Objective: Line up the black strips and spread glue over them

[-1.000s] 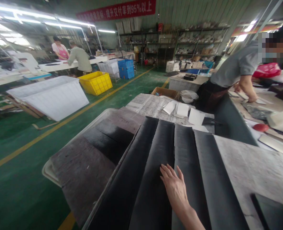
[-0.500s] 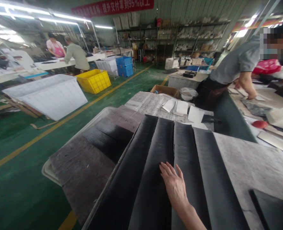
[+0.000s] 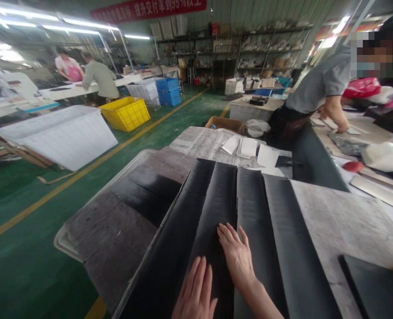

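Several long dark strips [image 3: 216, 195] of sheet material lie side by side on a board-topped table, running away from me. My right hand [image 3: 238, 257] rests flat on the second strip from the left, near its right edge, with its fingers stretched out. Lower and to the left, my left hand [image 3: 196, 290] is over the same strip, fingers extended; the frame's bottom edge cuts off its wrist. Neither hand grips anything. To the right of the strips lies a dark flat piece [image 3: 372, 283].
White sheets [image 3: 248, 147] lie beyond the strips. On the left, a lower board [image 3: 106, 230] bears dark pieces. A co-worker [image 3: 316, 88] leans over a cluttered table at right. A white bin [image 3: 60, 133] and a yellow crate [image 3: 126, 113] stand on the green floor.
My left hand has come into view from below, over the second strip. My right hand stays on that strip. The whole view has shifted slightly.
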`<state>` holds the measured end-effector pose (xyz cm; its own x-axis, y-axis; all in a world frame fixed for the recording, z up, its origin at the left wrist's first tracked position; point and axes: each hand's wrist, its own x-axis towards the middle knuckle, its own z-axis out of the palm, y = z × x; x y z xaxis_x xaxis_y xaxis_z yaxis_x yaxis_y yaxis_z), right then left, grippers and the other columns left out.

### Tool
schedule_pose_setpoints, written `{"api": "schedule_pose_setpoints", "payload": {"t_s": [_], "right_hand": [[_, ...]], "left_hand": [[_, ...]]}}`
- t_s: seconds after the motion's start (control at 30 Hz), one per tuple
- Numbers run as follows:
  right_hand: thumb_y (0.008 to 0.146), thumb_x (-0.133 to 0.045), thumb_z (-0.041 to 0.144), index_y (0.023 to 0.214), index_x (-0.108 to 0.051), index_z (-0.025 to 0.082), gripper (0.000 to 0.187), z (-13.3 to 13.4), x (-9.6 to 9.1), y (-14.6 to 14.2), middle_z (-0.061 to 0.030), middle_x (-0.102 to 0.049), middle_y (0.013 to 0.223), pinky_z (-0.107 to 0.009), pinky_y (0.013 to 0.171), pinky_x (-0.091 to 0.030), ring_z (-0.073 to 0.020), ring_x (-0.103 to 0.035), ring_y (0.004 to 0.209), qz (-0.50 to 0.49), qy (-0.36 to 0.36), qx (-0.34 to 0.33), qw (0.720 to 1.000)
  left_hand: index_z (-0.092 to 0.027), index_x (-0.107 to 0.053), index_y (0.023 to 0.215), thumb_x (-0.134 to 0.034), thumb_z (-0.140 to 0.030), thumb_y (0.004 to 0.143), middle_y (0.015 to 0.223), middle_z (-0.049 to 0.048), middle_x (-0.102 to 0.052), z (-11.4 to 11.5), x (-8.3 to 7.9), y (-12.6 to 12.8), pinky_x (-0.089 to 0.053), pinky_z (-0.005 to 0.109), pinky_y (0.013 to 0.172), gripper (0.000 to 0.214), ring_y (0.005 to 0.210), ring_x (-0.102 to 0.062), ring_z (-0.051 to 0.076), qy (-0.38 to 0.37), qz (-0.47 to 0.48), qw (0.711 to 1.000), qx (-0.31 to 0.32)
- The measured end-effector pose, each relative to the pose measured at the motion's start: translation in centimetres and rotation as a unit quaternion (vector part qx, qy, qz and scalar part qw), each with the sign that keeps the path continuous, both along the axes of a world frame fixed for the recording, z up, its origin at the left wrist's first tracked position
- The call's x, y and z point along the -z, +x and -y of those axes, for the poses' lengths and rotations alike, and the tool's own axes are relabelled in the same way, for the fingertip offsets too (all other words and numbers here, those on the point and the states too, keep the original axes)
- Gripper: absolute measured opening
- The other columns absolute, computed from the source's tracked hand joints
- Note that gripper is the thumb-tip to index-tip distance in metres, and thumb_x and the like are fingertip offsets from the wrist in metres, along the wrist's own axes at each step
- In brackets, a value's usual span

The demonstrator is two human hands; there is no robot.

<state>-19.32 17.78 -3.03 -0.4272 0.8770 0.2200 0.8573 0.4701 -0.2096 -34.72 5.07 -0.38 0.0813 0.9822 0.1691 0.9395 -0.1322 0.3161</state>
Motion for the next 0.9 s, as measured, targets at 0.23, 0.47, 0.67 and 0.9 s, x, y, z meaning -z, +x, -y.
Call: {"api": "schedule_pose_setpoints", "payload": {"t_s": [0.23,0.47,0.67,0.9], "right_hand": [[0.099,-0.035,0.008,0.139,-0.054,0.024,0.046,0.0,-0.7,0.2,-0.0004,-0.056,0.147,-0.047,0.117,-0.025,-0.0227,-0.050,0.137,-0.016,-0.025,-0.004,1.000],[0.099,-0.035,0.008,0.140,-0.052,0.024,0.048,0.0,-0.6,0.3,0.0004,-0.055,0.148,-0.047,0.118,-0.023,-0.0224,-0.049,0.138,-0.033,-0.047,0.001,0.998],[0.098,-0.037,0.007,0.139,-0.053,0.025,0.048,-0.1,-0.7,0.3,0.0011,-0.055,0.148,-0.048,0.118,-0.023,-0.0224,-0.049,0.137,-0.042,-0.051,0.003,0.998],[0.098,-0.042,0.006,0.136,-0.057,0.025,0.045,-0.1,-0.4,0.3,0.0007,-0.059,0.145,-0.047,0.116,-0.026,-0.0231,-0.052,0.135,-0.058,-0.039,0.005,0.998]], "left_hand": [[-0.006,-0.034,0.151,-0.067,-0.015,0.082,0.159,0.0184,-0.033,-7.5,2.3,1.4,-0.042,0.051,0.116,0.076,0.147,-0.033,0.032,0.040,-0.104,0.992,0.055],[-0.006,-0.036,0.150,-0.067,-0.021,0.084,0.158,0.0206,-0.034,-7.1,2.8,1.2,-0.043,0.051,0.115,0.074,0.146,-0.034,0.033,0.043,-0.127,0.989,0.065],[-0.004,-0.039,0.148,-0.068,-0.025,0.085,0.157,0.0217,-0.036,-7.0,2.7,1.1,-0.044,0.051,0.114,0.072,0.145,-0.036,0.034,0.050,-0.136,0.987,0.070],[-0.006,-0.040,0.148,-0.066,-0.026,0.085,0.158,0.0204,-0.035,-6.6,3.5,1.2,-0.044,0.050,0.114,0.071,0.145,-0.035,0.033,0.051,-0.134,0.988,0.062]]}}
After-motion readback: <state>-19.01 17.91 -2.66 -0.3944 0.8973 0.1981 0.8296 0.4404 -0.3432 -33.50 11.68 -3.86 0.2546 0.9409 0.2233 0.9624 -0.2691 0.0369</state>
